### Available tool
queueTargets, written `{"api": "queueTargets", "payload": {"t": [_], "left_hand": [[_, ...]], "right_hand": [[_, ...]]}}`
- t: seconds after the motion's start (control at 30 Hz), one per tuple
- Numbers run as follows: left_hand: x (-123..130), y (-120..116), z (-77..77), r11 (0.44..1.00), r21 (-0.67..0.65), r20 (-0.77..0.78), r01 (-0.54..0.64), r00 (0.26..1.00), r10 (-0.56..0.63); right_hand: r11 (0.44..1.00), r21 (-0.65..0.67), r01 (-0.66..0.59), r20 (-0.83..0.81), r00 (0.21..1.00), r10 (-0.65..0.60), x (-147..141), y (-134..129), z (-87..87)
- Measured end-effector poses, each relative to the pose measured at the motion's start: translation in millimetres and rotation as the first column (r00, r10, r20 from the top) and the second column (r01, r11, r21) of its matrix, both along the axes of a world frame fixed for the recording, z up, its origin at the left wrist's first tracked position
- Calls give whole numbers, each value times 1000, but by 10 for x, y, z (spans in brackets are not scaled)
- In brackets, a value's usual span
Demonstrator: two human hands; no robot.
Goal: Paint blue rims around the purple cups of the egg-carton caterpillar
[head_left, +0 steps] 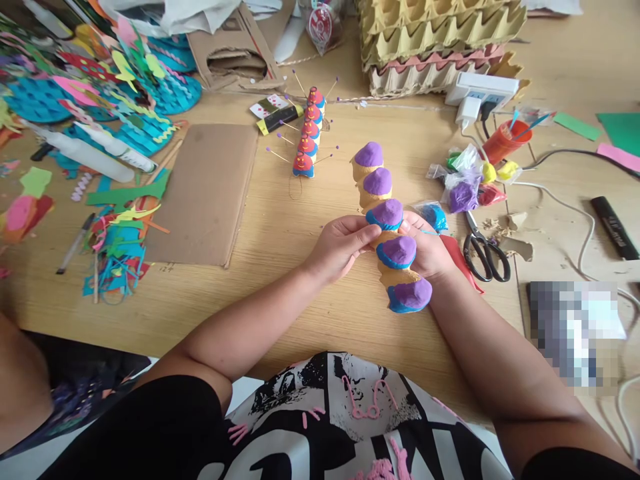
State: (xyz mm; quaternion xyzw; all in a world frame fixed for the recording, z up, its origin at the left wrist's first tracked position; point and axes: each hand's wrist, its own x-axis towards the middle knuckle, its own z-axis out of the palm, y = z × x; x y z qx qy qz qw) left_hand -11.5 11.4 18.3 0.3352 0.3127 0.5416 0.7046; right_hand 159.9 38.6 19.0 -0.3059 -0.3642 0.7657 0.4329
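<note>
Between my hands is an egg carton strip (395, 252) with purple clay on top of its bumps and blue clay around the lower edges of the nearer three. The far two bumps show bare yellowish carton below the purple. My left hand (345, 243) pinches the strip's left side near the middle bump. On the other side my right hand (425, 250) grips it, its fingers partly hidden behind the strip. An opened packet of blue clay (433, 217) lies just beyond my right hand. Farther off stands a red and blue egg carton caterpillar (309, 137) with drawn faces and purple-tipped sticks.
At right are scissors (485, 250), clay packets (463, 193), an orange cup (505, 141), a power strip (481, 90) and cables. Stacked egg trays (440, 47) stand at the back. Cardboard (207, 193), glue bottles (90, 155) and foam scraps (117, 247) lie left. Another person's arm (20, 380) shows lower left.
</note>
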Motion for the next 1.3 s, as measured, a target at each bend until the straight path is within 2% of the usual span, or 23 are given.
{"api": "queueTargets", "payload": {"t": [0.2,0.4,0.5,0.67,0.8,0.9,1.07,1.3], "left_hand": [[14,-8,15,999,-4,-11,-46,999,46],[-1,12,-17,997,20,-32,-74,997,75],[-31,36,-76,996,70,-94,-49,994,56],[-73,47,-153,984,152,-218,-96,967,128],[-81,32,-159,978,181,-268,-106,951,153],[-64,26,-133,982,160,-215,-97,968,131],[-16,29,-58,995,100,-56,-14,998,19],[-11,9,-41,997,65,-46,-51,997,54]], "right_hand": [[1000,24,-5,-7,1000,5,-13,-10,-41],[999,-26,44,-21,999,-45,-48,-16,-5],[998,-34,49,-13,999,-49,-38,-4,5],[998,-19,59,18,998,-59,-7,9,-27],[999,-1,51,22,998,-51,-9,-2,-33],[999,-10,52,22,998,-52,-17,-4,-25],[999,3,38,2,999,-38,-3,16,-45],[1000,27,-1,6,1000,0,31,18,-117]]}}
